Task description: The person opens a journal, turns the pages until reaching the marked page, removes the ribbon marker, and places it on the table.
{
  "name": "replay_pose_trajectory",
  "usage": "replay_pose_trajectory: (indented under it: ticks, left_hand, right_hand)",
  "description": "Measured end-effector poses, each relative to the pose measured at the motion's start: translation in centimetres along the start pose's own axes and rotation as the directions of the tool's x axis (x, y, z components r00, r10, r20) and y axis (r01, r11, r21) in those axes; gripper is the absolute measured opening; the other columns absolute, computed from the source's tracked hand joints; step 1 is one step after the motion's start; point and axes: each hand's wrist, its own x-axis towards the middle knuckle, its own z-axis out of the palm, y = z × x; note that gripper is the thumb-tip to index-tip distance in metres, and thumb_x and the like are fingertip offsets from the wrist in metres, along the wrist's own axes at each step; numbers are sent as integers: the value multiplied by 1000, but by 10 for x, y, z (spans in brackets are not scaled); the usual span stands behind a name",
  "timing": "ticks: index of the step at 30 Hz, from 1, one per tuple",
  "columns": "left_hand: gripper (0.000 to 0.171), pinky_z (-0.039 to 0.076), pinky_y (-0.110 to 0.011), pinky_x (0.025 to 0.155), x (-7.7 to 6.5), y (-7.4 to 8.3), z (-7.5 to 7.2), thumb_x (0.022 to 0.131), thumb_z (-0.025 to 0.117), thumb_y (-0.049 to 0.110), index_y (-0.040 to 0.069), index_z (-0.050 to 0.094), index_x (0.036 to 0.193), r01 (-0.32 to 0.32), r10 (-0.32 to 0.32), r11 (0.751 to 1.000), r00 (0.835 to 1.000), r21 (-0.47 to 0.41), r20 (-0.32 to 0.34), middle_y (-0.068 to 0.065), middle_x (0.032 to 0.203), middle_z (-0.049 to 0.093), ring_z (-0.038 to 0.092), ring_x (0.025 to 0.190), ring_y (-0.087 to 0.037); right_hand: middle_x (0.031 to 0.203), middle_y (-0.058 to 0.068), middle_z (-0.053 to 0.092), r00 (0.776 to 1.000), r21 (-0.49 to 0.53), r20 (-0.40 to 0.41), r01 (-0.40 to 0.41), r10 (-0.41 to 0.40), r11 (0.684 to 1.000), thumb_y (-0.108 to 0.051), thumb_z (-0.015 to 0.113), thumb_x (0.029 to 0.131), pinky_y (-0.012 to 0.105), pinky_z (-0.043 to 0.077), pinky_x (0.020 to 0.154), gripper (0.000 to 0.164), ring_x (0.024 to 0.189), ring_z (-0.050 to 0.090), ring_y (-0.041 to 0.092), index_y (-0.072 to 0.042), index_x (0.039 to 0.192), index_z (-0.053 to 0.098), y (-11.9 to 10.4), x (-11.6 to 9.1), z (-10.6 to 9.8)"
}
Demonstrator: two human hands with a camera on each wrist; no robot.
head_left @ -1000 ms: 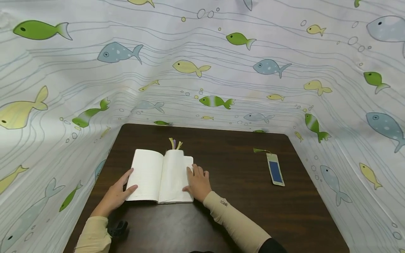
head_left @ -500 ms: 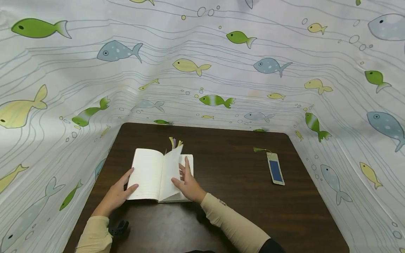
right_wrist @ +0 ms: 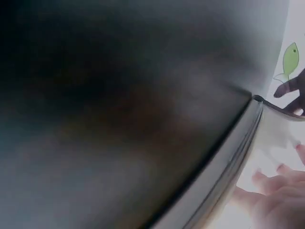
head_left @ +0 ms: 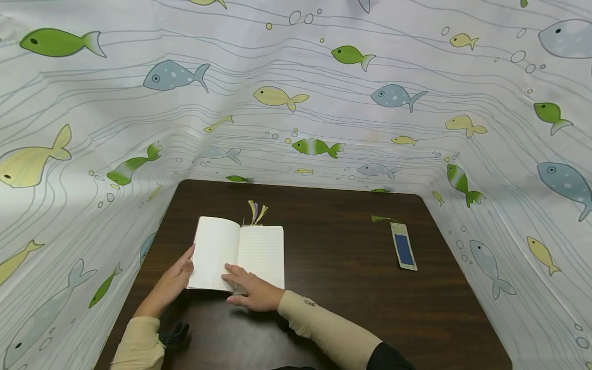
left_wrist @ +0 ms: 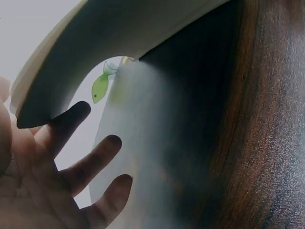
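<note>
Showing ruled lines (head_left: 263,252), notebook (head_left: 215,252) is pinched by left hand (head_left: 172,281), touched by straight-fingered right hand (head_left: 255,293), sleeve mark (head_left: 309,302) illegible.

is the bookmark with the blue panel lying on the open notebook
No, the bookmark lies on the table, right of the notebook and apart from it.

A person's bare left hand (head_left: 166,283) and bare right hand (head_left: 256,292); beige left sleeve (head_left: 140,343); snug beige right sleeve (head_left: 333,328) with a small dark print (head_left: 309,302) near the cuff (head_left: 284,306), meeting a black sleeve (head_left: 387,357) higher up the arm
</note>
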Motion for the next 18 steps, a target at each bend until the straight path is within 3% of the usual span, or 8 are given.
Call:
replay_pose_trajectory:
  ticks: [5,9,11,14,18]
  left_hand:
    - [78,29,-71,101,1,-2,0,101,44,47,8,5,156,18,-17,996,1000,93,-6,-29,157,14,22,137,-55]
    - [82,30,-70,101,0,-4,0,99,46,49,8,3,156,32,-32,993,999,116,-1,-30,157,13,23,136,-56]
    - [82,29,-70,101,0,-5,0,99,46,49,10,2,156,30,-30,993,1000,113,0,-29,157,12,23,136,-56]
    - [81,31,-71,99,1,-4,0,99,47,48,14,1,157,21,-21,994,1000,105,-2,-30,157,12,24,135,-56]
    - [79,35,-71,96,3,-4,-1,100,47,45,18,-1,157,6,-5,995,1000,97,-10,-31,156,14,29,134,-56]
  right_hand:
    - [160,2,23,999,-28,-16,-32,31,999,-37,49,101,28,26,116,55,145,24,12,-13,149,37,8,-3,-7]
    - [156,10,32,990,-172,-48,-138,132,975,-34,55,99,39,31,114,58,144,29,21,-8,147,39,23,-12,-13]
    - [155,12,32,977,-264,-74,-213,200,941,-37,60,95,44,33,113,63,144,29,23,-7,146,40,33,-19,-17]
    - [158,10,27,945,-319,-93,-326,312,890,-42,65,90,50,34,111,73,146,24,23,-9,148,37,45,-33,-24]
    - [161,9,18,907,-231,-101,-421,409,877,-42,69,86,58,28,111,83,148,18,26,-9,152,30,53,-48,-33]
